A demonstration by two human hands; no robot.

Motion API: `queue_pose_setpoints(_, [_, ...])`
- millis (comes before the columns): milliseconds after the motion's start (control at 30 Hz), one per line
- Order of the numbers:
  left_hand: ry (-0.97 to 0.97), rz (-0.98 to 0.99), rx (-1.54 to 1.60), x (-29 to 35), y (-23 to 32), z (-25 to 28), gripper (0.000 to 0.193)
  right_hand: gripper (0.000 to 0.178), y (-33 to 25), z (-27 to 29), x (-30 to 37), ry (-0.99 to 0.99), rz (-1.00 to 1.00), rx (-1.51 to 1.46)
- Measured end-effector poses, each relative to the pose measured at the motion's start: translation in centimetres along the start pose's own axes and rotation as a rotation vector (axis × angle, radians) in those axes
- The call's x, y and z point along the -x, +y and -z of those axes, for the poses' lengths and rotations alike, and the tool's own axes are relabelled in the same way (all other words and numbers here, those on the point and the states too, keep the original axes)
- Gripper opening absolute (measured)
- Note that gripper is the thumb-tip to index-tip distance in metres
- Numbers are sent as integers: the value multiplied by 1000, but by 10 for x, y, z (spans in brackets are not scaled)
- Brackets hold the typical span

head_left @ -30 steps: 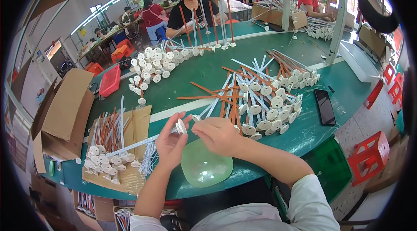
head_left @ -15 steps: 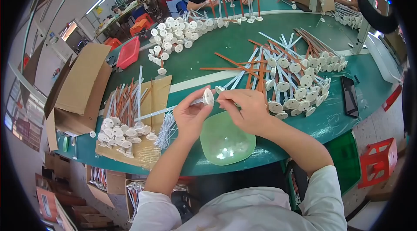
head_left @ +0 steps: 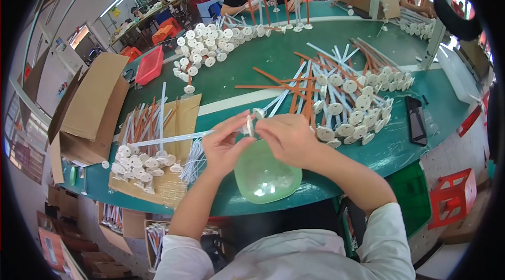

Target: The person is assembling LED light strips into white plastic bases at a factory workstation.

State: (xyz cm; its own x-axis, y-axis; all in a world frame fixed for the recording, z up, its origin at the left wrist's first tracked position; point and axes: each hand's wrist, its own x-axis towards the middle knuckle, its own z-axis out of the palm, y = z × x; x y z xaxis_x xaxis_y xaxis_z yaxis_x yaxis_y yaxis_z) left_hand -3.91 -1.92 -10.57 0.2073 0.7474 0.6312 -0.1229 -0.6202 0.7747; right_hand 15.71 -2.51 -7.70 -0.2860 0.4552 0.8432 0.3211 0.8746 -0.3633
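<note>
Between finger and thumb, my left hand (head_left: 222, 146) holds a long pale flat strip (head_left: 176, 137) with a white round disc at its end. The strip points off to the left over the cardboard, its disc now seen nearly edge-on. My right hand (head_left: 288, 138) has its fingertips pinched against the disc's right side; anything small between them is hidden. Just under both hands lies a pale green translucent bowl (head_left: 267, 177) with small clear bits inside. Beside my left forearm is a bundle of thin whitish ties (head_left: 193, 163). Another disc-ended strip lies just beyond the fingertips.
Brown and pale disc-ended strips are heaped right (head_left: 350, 114), on cardboard at left (head_left: 138, 167), and farther off (head_left: 205, 43). A phone (head_left: 416, 120) lies at right. A cardboard box (head_left: 92, 106) and red tray (head_left: 150, 66) stand left. A person in black sits opposite.
My right fingertips have come in from a small gap to meet the disc. The disc has turned from facing right to nearly edge-on. The whole view has shifted slightly.
</note>
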Motion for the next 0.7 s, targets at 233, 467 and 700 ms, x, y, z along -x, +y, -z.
queue_pose_setpoints(233, [-56, -51, 25, 4, -8, 2, 47, 12, -4, -5, 5, -12, -20, 33])
queue_pose_setpoints(467, [-61, 22, 169, 0, -5, 9, 47, 10, -5, -7, 2, 43, -40, -75])
queue_pose_setpoints(700, [-80, 19, 173, -1, -4, 7, 48, 10, -3, -7, 6, -9, -118, -116])
